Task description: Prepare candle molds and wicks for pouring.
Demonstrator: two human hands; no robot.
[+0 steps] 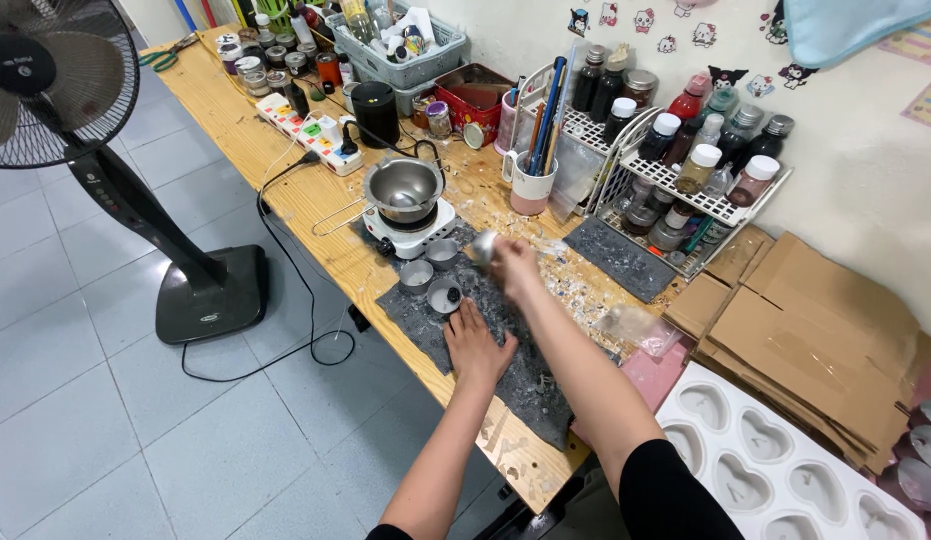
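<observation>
Nearest, at the right, a white heart-shaped mould tray (775,465) lies on the surface (285,170). The left hand (477,345) rests flat and open on the dark grey mat (515,385), holding nothing. Just beyond its fingers stand three small round tins (444,296). The right hand (513,266) grips a small metal cup (484,245), tilted. Farther left, a steel pot (404,188) sits on a white hotplate (410,228).

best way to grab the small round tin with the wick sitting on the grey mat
Pinch the small tin across its rim from above. It stands upright, open side up, low and round, with no handle. Come from the near side, where the left hand rests; two more tins crowd the far side.
</observation>
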